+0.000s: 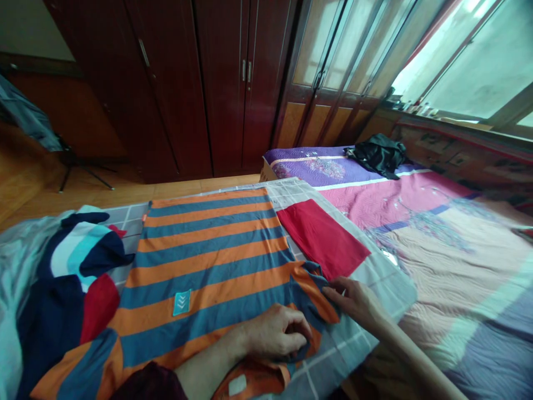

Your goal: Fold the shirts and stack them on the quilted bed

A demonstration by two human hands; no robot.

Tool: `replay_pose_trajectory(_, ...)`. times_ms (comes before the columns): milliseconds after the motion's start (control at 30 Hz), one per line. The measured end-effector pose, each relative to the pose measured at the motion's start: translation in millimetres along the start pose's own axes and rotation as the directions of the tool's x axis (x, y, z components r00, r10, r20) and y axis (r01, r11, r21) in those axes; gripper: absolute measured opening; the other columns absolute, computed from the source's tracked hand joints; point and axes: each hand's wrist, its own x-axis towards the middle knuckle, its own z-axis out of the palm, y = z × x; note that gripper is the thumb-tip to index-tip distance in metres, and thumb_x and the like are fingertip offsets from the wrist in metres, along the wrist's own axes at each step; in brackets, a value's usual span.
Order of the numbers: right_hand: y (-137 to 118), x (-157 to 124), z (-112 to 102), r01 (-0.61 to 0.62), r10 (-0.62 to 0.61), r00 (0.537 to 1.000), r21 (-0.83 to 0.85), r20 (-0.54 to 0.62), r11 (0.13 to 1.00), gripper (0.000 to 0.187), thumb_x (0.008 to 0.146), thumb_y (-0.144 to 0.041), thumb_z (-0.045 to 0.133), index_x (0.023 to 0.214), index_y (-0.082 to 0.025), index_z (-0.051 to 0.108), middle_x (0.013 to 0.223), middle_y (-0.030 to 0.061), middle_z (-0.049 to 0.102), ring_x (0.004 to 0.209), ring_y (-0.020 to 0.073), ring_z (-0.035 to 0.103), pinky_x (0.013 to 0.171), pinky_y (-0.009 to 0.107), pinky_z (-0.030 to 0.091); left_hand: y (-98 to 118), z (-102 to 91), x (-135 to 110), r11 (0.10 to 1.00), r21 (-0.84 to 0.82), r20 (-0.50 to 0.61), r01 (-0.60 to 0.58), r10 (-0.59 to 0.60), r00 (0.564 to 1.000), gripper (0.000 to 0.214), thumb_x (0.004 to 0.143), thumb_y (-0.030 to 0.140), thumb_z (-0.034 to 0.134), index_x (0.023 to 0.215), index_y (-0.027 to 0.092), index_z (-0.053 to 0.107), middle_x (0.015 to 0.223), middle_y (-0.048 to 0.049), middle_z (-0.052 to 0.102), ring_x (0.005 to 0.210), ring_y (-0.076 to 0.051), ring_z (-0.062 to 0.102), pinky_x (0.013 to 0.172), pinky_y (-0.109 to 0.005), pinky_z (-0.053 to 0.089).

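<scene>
An orange and grey-blue striped T-shirt lies spread out, its hem away from me and its collar near the bottom of the view. My left hand reaches across it, fingers curled on the cloth at the shoulder near the collar. With thumb and fingers together, my right hand pinches the edge of the sleeve on the right. That sleeve is bunched and creased between both hands. A small light-blue patch with arrow marks shows on the shirt's front.
Under the shirt is a grey checked cloth. A folded red cloth lies right of the shirt, and a navy, white and red garment is heaped left. Beyond are a bed with a black garment and dark red wardrobes.
</scene>
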Motion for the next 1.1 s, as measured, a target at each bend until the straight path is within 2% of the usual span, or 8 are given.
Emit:
replay_pose_trajectory(133, 2, 0, 3, -0.041, 0.044, 0.998, 0.088, -0.038, 0.995, 0.032, 0.074, -0.048, 0.053, 0.063, -0.019, 0.06, 0.058, 0.001, 0.06, 0.055, 0.0165, 0.055, 0.052, 0.028, 0.036, 7, 4.1, 0, 0.99, 0.125, -0.148, -0.06, 0.079, 0.986, 0.02, 0.077, 0.013, 0.051, 0.091, 0.016, 0.066, 0.081, 0.0002, 0.063, 0.073, -0.011, 0.059, 0.068, -0.021, 0.045)
replay_pose_trajectory(267, 2, -2, 1, -0.131, 0.164, 0.986, 0.414, -0.044, 0.901, 0.039, 0.069, -0.057, 0.054, 0.06, -0.019, 0.055, 0.052, 0.0003, 0.054, 0.05, 0.0156, 0.052, 0.046, 0.027, 0.04, 10, 10.9, 0, 0.953, 0.292, -0.39, -0.077, 0.192, 0.901, 0.024, 0.08, 0.01, 0.047, 0.096, 0.017, 0.064, 0.095, -0.0041, 0.062, 0.088, -0.015, 0.057, 0.081, -0.025, 0.045)
replay_pose_trajectory(367, -3, -8, 0, -0.22, 0.226, 0.972, 0.585, 0.064, 0.781, 0.043, 0.065, -0.061, 0.058, 0.068, -0.018, 0.057, 0.05, -0.0016, 0.053, 0.045, 0.0148, 0.052, 0.042, 0.026, 0.041, 8, 12.9, -1, 0.927, 0.368, -0.352, -0.079, 0.218, 0.91, 0.029, 0.077, 0.01, 0.049, 0.102, 0.017, 0.062, 0.102, -0.0047, 0.063, 0.098, -0.017, 0.055, 0.09, -0.028, 0.042)
replay_pose_trajectory(533, -14, -14, -2, -0.266, 0.11, 0.958, 0.675, 0.265, 0.688, 0.046, 0.061, -0.053, 0.067, 0.088, -0.017, 0.06, 0.052, -0.0033, 0.056, 0.042, 0.013, 0.052, 0.04, 0.024, 0.039, 3, 11.8, 2, 0.97, 0.232, -0.341, -0.067, 0.146, 0.929, 0.035, 0.075, 0.009, 0.051, 0.108, 0.017, 0.06, 0.103, -0.0053, 0.063, 0.094, -0.018, 0.058, 0.086, -0.03, 0.046)
replay_pose_trajectory(700, -53, -2, -17, -0.089, 0.078, 0.996, 0.751, 0.05, 0.655, 0.039, 0.061, -0.044, 0.068, 0.089, -0.017, 0.061, 0.059, -0.0009, 0.06, 0.043, 0.0099, 0.049, 0.04, 0.022, 0.038, 3, 10.9, 7, 0.973, -0.229, -0.506, 0.005, -0.123, 0.854, 0.064, 0.073, 0.02, 0.064, 0.13, 0.015, 0.035, 0.121, -0.0134, 0.053, 0.102, -0.021, 0.056, 0.08, -0.031, 0.049)
replay_pose_trajectory(800, -98, 5, -28, 0.066, -0.107, 0.994, 0.732, 0.01, 0.678, 0.039, 0.068, -0.043, 0.063, 0.096, -0.016, 0.062, 0.072, 0.0033, 0.066, 0.055, 0.0132, 0.058, 0.049, 0.025, 0.045, 3, 11.8, 9, 0.915, -0.4, -0.577, -0.058, -0.202, 0.791, 0.084, 0.072, 0.025, 0.07, 0.137, 0.017, 0.019, 0.134, -0.0174, 0.042, 0.115, -0.025, 0.05, 0.087, -0.035, 0.047)
replay_pose_trajectory(900, -134, 11, -37, 0.316, -0.359, 0.932, 0.583, -0.043, 0.748, 0.04, 0.073, -0.034, 0.06, 0.109, -0.016, 0.062, 0.089, 0.0069, 0.069, 0.075, 0.0177, 0.065, 0.063, 0.029, 0.051, 5, 14.0, 10, 0.858, -0.48, -0.668, -0.183, -0.222, 0.71, 0.089, 0.069, 0.021, 0.073, 0.138, 0.02, 0.016, 0.136, -0.0155, 0.042, 0.121, -0.025, 0.047, 0.098, -0.037, 0.04)
replay_pose_trajectory(1100, -113, 34, -37, 0.461, -0.42, 0.883, 0.22, -0.209, 0.86, 0.036, 0.076, -0.017, 0.049, 0.107, -0.019, 0.064, 0.096, 0.0066, 0.067, 0.084, 0.0193, 0.065, 0.071, 0.032, 0.053, -1, 11.1, 11, 0.799, -0.522, -0.79, -0.299, -0.322, 0.521, 0.072, 0.072, 0.016, 0.063, 0.134, 0.017, 0.026, 0.133, -0.0157, 0.042, 0.119, -0.025, 0.049, 0.098, -0.036, 0.041)
